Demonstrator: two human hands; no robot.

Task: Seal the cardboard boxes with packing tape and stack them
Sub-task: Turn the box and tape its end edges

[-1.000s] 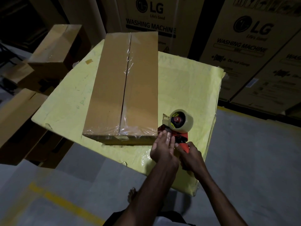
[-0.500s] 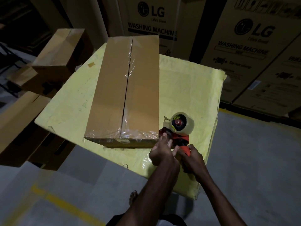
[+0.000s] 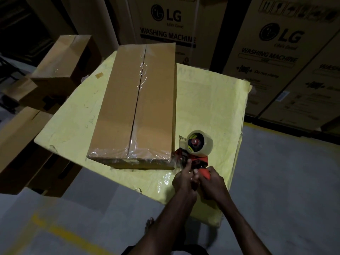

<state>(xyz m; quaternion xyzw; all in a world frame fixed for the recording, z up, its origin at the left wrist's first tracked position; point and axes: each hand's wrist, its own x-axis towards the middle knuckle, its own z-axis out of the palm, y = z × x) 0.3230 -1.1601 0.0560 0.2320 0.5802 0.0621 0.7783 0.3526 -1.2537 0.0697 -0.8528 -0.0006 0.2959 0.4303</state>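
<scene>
cardboard box [image 3: 117, 107], centre seam under clear tape [image 3: 142, 74]; left grip [image 3: 184, 181] and right grip [image 3: 214, 184] clenched on red tape dispenser [image 3: 199, 145]

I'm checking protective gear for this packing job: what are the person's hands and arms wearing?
Nothing visible. The left hand and right hand are bare, with no gloves, and no watch or bracelet shows at either wrist. Both forearms are uncovered down to the frame edge, with no sleeves. It is too dim to tell about rings.
</scene>
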